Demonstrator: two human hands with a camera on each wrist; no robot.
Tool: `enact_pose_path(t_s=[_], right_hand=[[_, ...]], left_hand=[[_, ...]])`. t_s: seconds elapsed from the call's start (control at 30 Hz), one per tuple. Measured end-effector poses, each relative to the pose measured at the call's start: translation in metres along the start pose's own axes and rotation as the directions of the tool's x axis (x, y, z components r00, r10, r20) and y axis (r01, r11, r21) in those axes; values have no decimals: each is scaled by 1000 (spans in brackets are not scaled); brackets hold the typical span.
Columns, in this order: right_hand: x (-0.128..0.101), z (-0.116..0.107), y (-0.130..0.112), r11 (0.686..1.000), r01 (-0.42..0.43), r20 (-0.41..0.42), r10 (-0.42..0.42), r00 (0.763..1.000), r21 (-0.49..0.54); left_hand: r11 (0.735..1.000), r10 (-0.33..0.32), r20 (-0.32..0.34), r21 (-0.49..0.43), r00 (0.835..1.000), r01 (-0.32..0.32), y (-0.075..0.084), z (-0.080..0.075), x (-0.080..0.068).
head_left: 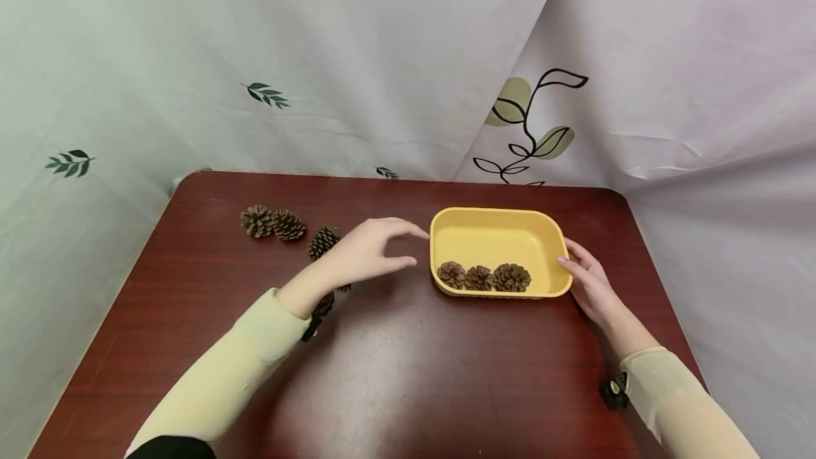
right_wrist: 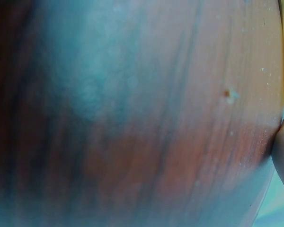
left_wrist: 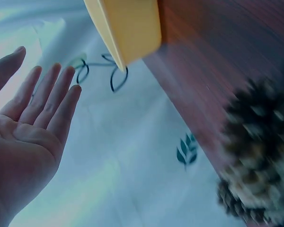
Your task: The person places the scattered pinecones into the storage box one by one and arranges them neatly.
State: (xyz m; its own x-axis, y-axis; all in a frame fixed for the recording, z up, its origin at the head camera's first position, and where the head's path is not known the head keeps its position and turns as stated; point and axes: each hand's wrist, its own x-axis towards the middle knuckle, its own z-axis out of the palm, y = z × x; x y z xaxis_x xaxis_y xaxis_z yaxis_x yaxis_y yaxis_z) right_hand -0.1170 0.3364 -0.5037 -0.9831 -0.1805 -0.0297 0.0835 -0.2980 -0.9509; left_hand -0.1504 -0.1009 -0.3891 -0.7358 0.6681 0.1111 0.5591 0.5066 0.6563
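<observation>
The left hand (head_left: 363, 252) hovers at mid-frame of the head view, fingers straight and spread, holding nothing, just left of the yellow tray (head_left: 548, 232). The right hand (head_left: 589, 280) rests with relaxed fingers against the tray's right end. Three cones (head_left: 482, 277) sit along the tray's near wall. Loose cones (head_left: 273, 224) lie on the table (head_left: 408, 374) at left, one (head_left: 324, 241) behind the left hand.
</observation>
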Motion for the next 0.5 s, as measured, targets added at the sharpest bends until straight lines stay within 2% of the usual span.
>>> enact_pose_path(t_s=[0.27, 0.5], right_hand=[[2, 0, 1, 1000, -2, 3, 2, 1000, -15], [0, 0, 0, 1000, 9, 4, -9, 1000, -10]], left_hand=[[997, -69, -54, 16, 996, 70, -19, -18, -39], [987, -159, -76, 13, 984, 160, -31, -26, -71]])
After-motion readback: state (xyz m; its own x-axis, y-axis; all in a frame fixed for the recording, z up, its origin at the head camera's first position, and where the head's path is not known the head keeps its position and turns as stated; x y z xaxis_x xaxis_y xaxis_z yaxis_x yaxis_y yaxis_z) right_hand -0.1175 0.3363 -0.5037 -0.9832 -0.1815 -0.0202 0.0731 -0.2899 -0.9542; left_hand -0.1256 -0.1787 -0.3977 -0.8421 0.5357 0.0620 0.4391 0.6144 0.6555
